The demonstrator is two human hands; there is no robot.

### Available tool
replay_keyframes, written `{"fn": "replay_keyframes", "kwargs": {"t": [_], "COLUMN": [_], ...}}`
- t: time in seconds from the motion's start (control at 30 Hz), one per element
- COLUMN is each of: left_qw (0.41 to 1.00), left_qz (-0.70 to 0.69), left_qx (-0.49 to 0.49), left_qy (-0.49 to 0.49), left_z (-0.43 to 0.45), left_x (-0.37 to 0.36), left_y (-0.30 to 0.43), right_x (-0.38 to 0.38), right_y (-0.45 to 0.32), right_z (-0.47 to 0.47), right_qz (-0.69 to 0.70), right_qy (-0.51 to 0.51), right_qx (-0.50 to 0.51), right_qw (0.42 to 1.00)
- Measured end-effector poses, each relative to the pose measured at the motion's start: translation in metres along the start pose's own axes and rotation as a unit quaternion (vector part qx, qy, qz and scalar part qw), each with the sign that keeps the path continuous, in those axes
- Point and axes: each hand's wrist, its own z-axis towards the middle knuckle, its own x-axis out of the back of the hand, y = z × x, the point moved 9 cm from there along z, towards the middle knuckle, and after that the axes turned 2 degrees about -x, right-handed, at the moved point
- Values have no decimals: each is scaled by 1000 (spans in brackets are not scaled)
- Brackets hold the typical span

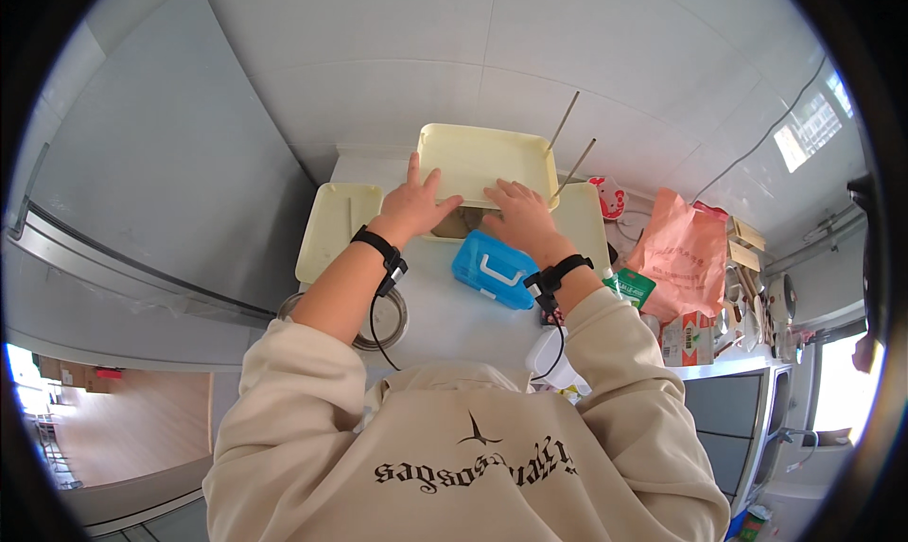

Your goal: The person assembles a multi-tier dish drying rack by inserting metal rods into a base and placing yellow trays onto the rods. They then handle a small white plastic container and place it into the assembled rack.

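A cream plastic tray (489,160) sits raised at the back, with two thin metal rods (564,120) standing at its right corners. My left hand (417,203) is at the tray's front left corner, fingers spread, the index finger along the side. Over the front rim lie the fingers of my right hand (523,212), its thumb lower; whether it grips the rim is unclear. Below the raised tray, a lower opening shows a grey-brown object (464,220), mostly hidden. Just in front stands a blue plastic box (493,269) with a white handle, near my right wrist.
Another cream tray (330,233) holding a rod lies left, and one more (582,223) right. A round metal pan (389,322) sits under my left forearm. To the right are a pink paper bag (674,258), a green pouch (631,288) and a carton (688,340). A grey panel (156,137) borders the left.
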Motion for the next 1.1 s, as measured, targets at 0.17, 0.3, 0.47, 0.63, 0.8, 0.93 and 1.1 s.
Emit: {"fn": "replay_keyframes", "kwargs": {"t": [0.17, 0.3, 0.47, 0.63, 0.8, 0.93, 1.1], "left_qw": [992, 983, 988, 978, 974, 974, 970], "left_qz": [-39, -107, -60, -20, -8, 11, 2], "left_qx": [-68, -13, 134, 165, 162, 164, 185], "left_qy": [98, 151, -49, -130, -159, -153, -156], "left_z": [-10, -22, -14, -24, -23, -17, -7], "left_x": [10, -4, -92, -145, -152, -149, -159], "left_y": [-31, -88, -140, -150, -142, -136, -140], "right_x": [-14, -15, -15, -9, -5, -3, -3], "right_y": [3, 3, 1, -2, -3, -4, -5], "right_z": [4, 3, 2, 1, 1, 1, -1], "right_qz": [-21, -14, -25, -13, -15, -20, -22], "right_qy": [-43, -58, -78, -76, -70, -71, -78], "right_qx": [-14, -22, -25, -21, -13, -13, -24], "right_qw": [999, 998, 996, 997, 997, 997, 996]}}
